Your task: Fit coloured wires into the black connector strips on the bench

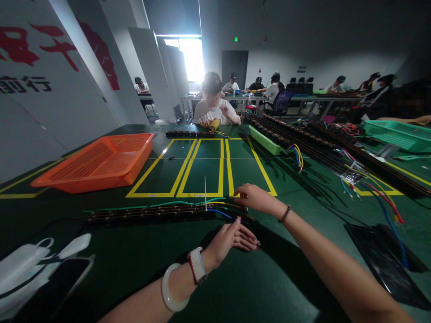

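Observation:
A long dark strip bundle [151, 212] with wires along it lies across the table in front of me. A white cable tie [205, 193] sits around its right end, its tail pointing up. Green, yellow and blue wires [218, 212] come out at that end. My right hand [257, 199] hovers by the wire tips with fingers curved and apart; I see nothing held in it. Just below the blue wire, my left hand [235, 237] is turned sideways, fingers stretched out and thumb raised, holding nothing visible.
An orange basket [97, 181] stands at left, beyond white items and a dark phone-like slab [57, 287]. Yellow tape [202, 194] marks the table. A green tray [266, 140], more strip bundles [313, 152] and a black bag [384, 260] lie right. A person [215, 107] sits opposite.

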`<state>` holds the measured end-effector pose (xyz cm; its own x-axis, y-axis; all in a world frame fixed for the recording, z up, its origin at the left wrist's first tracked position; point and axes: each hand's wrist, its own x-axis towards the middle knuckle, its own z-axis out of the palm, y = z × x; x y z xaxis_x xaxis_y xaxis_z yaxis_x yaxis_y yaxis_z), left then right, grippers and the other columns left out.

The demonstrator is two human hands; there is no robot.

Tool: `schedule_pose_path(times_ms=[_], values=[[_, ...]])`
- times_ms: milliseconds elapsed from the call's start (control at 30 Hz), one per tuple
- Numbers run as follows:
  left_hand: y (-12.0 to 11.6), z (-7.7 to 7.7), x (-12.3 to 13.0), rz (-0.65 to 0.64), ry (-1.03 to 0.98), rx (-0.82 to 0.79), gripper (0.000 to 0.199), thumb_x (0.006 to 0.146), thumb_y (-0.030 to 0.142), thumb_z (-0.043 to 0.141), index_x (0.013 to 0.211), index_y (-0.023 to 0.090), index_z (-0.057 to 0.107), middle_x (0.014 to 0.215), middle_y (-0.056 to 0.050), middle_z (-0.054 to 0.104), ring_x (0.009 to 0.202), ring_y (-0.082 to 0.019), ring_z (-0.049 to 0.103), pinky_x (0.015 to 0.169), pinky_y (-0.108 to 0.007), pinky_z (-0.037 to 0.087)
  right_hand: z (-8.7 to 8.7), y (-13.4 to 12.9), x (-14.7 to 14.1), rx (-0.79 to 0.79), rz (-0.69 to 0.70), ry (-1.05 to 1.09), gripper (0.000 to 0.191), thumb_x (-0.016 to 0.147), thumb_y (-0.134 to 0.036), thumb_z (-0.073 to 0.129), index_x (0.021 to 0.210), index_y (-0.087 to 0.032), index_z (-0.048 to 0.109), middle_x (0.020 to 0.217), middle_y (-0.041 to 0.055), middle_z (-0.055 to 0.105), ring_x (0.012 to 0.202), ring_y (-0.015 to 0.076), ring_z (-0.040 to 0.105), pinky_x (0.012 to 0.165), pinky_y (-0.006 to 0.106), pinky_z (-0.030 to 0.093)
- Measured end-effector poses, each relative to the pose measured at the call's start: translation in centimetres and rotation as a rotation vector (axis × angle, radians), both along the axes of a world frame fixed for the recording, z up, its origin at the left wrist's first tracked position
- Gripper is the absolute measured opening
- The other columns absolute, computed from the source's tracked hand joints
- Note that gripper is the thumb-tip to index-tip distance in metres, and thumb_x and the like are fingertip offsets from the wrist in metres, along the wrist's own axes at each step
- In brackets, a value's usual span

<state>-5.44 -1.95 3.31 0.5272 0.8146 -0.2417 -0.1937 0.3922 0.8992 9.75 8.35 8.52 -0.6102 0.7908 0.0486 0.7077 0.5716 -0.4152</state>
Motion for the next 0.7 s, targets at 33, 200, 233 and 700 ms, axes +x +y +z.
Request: schedule_pose_path(times_ms=[33, 200, 233, 700], values=[[0.0, 0.0, 0.0, 0.002, 0.006, -0.005, 0.065, 0.084, 0.063, 0.032, 0.085, 0.008, 0.065, 0.088, -0.019, 0.069, 0.078, -0.023, 0.067, 0.074, -0.035, 0.050, -0.8, 0.4, -0.2, -0.011, -0.008, 0.044, 0.024, 0.086, -0.028, 0.053, 0.103, -0.014, 0.065, 0.089, 0.0076, 0.064, 0.080, 0.0163, 0.058, 0.072, 0.026, 0.042], [0.1, 0.2, 0.0, 0.009, -0.016, -0.046, 0.070, 0.083, 0.067, 0.028, 0.084, 0.007, 0.065, 0.086, -0.020, 0.068, 0.077, -0.024, 0.067, 0.074, -0.036, 0.050, -3.6, 1.3, -1.0, -0.306, 0.068, 0.211, 0.031, 0.090, -0.031, 0.047, 0.111, -0.013, 0.060, 0.102, 0.0082, 0.063, 0.087, 0.0157, 0.057, 0.075, 0.025, 0.042], [0.1, 0.2, 0.0, 0.010, -0.022, -0.044, 0.070, 0.083, 0.067, 0.028, 0.084, 0.007, 0.065, 0.086, -0.020, 0.069, 0.076, -0.024, 0.067, 0.074, -0.036, 0.050, -3.8, 1.2, -1.0, -0.354, 0.078, 0.224, 0.033, 0.090, -0.035, 0.046, 0.108, -0.012, 0.061, 0.098, 0.0073, 0.063, 0.083, 0.0154, 0.057, 0.072, 0.025, 0.042], [0.2, 0.1, -0.1, 0.018, -0.049, -0.080, 0.069, 0.083, 0.066, 0.026, 0.083, 0.008, 0.062, 0.094, -0.022, 0.067, 0.088, -0.027, 0.065, 0.086, -0.044, 0.046, -3.4, -0.6, -2.1, -0.280, 0.146, 0.087, 0.024, 0.078, -0.032, 0.060, 0.066, -0.011, 0.062, 0.053, -0.0038, 0.048, 0.051, 0.0077, 0.038, 0.048, 0.020, 0.026]])
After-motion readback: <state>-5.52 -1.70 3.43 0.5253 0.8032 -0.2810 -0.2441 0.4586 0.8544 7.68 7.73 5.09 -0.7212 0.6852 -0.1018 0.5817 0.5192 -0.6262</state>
